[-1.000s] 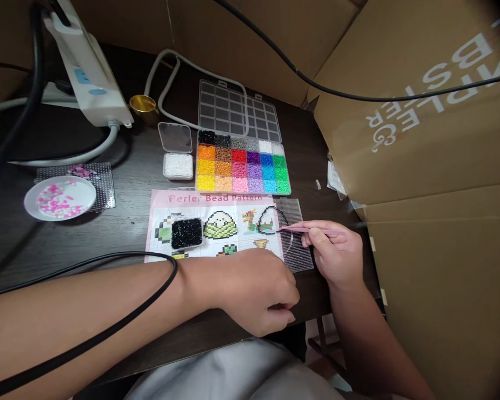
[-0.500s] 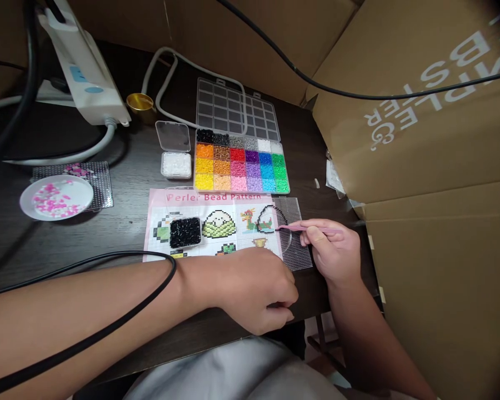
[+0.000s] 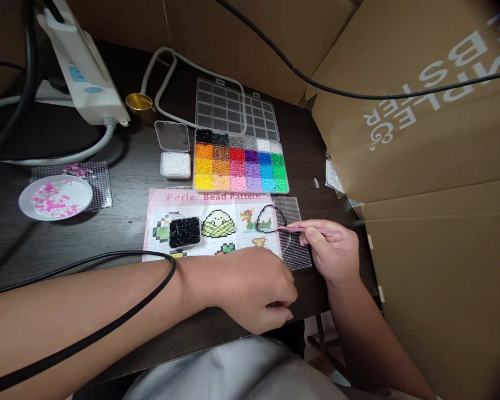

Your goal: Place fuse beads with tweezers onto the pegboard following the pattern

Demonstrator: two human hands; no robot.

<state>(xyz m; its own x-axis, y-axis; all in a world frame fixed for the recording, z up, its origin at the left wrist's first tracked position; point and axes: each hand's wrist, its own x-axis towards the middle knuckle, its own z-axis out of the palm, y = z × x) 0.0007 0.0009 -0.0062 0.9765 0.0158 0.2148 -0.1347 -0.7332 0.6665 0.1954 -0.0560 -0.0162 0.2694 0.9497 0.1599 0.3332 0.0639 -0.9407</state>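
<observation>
My right hand (image 3: 331, 250) grips pink tweezers (image 3: 312, 229), their tip at the lower right of an outline of black beads (image 3: 270, 208). Whether a bead is between the tips is too small to tell. The beads form an arch with a lower edge on a clear pegboard (image 3: 296, 244), which overlaps a printed bead pattern sheet (image 3: 210, 250). Near the table's front edge, my left hand (image 3: 262, 291) is curled into a loose fist over the sheet's lower part, with nothing visible in it. A small clear box of black beads (image 3: 184, 231) sits on the sheet, beyond my left forearm.
Behind the sheet lies a sectioned box of coloured beads (image 3: 241, 166), lid open. Left of it are a box of white beads (image 3: 175, 165), a gold cup (image 3: 140, 103) and a white dish (image 3: 83, 194). A black cable (image 3: 166, 278) crosses my left forearm; cardboard (image 3: 437, 266) walls the right.
Almost everything looks the same. The whole view has shifted very slightly, and both hands and the tweezers keep their places over the sheet and pegboard.
</observation>
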